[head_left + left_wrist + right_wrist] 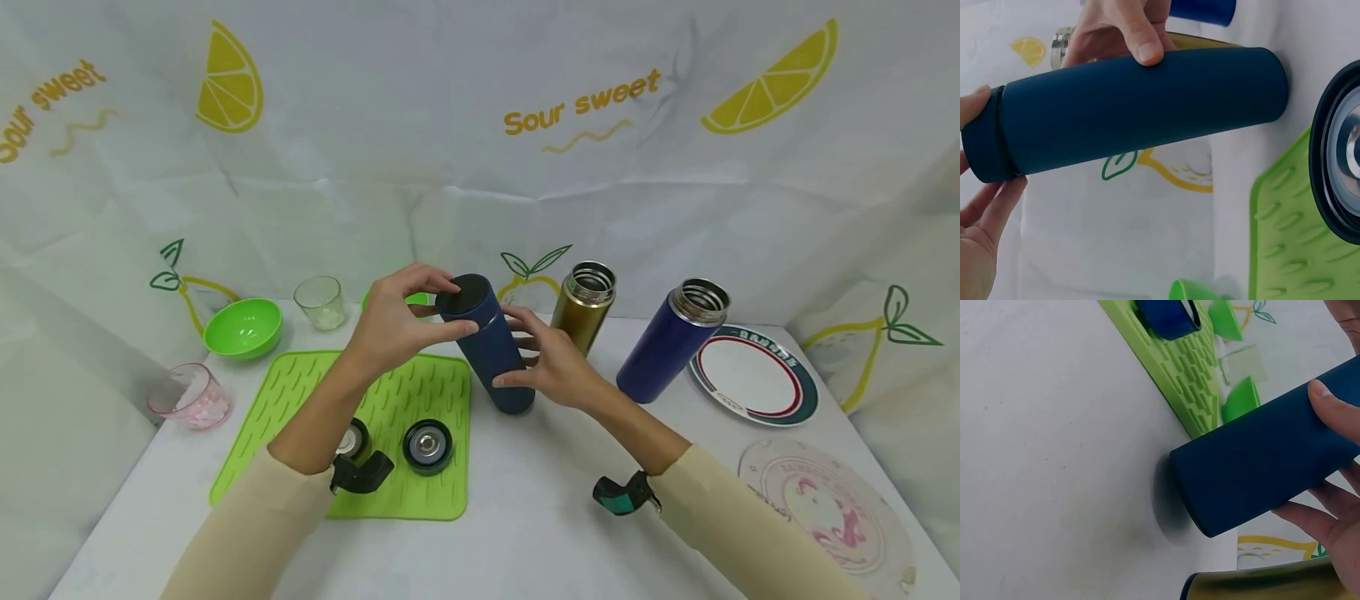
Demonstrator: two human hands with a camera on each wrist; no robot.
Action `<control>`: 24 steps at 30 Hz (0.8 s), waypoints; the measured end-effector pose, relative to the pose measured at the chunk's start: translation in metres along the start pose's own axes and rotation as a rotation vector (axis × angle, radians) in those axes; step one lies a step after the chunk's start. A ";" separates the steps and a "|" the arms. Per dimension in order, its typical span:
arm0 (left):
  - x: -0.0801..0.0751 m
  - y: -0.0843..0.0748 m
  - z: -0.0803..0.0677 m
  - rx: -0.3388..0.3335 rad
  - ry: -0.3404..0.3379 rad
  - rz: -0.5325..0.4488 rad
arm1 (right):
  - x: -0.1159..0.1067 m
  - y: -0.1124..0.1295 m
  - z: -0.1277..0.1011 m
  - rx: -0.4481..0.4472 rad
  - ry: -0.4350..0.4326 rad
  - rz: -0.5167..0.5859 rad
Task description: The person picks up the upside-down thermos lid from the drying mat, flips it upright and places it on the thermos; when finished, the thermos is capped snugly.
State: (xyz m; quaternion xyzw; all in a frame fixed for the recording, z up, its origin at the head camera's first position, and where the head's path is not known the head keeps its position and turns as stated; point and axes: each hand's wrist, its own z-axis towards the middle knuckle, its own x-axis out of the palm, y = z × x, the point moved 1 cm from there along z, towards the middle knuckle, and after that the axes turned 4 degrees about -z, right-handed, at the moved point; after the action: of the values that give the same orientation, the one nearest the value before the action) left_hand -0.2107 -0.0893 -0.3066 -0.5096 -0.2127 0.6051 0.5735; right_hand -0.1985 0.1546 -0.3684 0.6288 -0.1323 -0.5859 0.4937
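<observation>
1. Dark blue bottle [486,357] leaning in your 2 hands, you face the largest thing in view: a white curtain [405,100] printed with yellow lemons and the words "Sour sweet".
2. Below it spreads your white table [525,517]. The bottle's base is down near its surface, just right of the mat; you cannot tell whether base and table touch.
3. At your left lies that bright green mat [420,387], its top covered in short ridges.
4. At your far right lies a pale round disc [840,525] with a pink print, nearer you than the white plate [742,375], which has a dark green rim and a red ring.
5. Your bottle tilts with its top toward your left. Right of it stand a gold bottle [579,315] and a brighter blue bottle [660,350], their steel mouths uncovered.
6. Your right hand [558,367] curls round the bottle's body; your left hand [397,315] grips its top end.
7. Of 2 green bowls, 1 green bowl [242,329] sits at the back left; the rest is mostly hidden behind your left hand.
8. Left of the mat stands a pink glass [193,400]; behind the mat, a clear glass [321,307].
9. Smallest are the lids: the dark blue lid [984,140] on your bottle, between left thumb and fingers, and 2 loose lids [427,447] on the mat, 1 partly behind your left wrist.
</observation>
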 end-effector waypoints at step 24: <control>-0.016 -0.027 0.019 -0.053 0.271 0.428 | 0.000 -0.005 0.003 0.011 0.029 0.035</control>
State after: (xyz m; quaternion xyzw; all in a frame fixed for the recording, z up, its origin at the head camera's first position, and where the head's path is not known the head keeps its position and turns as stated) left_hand -0.2170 -0.0904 -0.2701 -0.6342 -0.0372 0.6332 0.4421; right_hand -0.2033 0.1558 -0.3714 0.6376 -0.1391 -0.5673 0.5022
